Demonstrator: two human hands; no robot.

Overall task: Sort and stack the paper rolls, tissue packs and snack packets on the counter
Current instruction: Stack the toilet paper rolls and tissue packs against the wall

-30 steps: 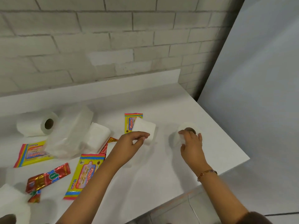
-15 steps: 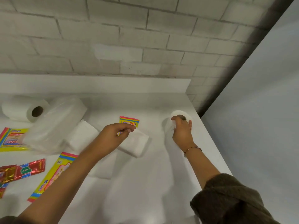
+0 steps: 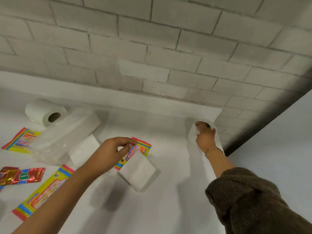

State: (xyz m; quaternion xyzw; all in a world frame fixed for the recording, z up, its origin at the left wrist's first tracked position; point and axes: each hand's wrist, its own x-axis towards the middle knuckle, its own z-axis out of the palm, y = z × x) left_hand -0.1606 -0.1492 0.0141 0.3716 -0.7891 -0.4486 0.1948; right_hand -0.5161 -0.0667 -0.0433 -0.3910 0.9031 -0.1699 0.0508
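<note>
My right hand [image 3: 205, 138] is closed on a white paper roll [image 3: 192, 136] that stands on end at the counter's far right corner, by the wall. My left hand [image 3: 114, 149] pinches the top edge of a small white tissue pack [image 3: 137, 173], which hangs tilted just above the counter [image 3: 168, 208] and casts a shadow below. Behind it lies a yellow wipes packet [image 3: 135, 150]. A second paper roll [image 3: 42, 112] lies on its side at the back left.
A large clear-wrapped tissue pack [image 3: 67, 132] rests against another small white pack [image 3: 84, 149]. Two more yellow wipes packets [image 3: 22, 141] [image 3: 42, 188] and a red snack packet [image 3: 22, 175] lie on the left. The counter ends at its right edge beside a grey surface.
My right hand has carried the roll from the counter's front right to the back right corner. My left hand has raised the small tissue pack off the counter. The view has tilted up.
</note>
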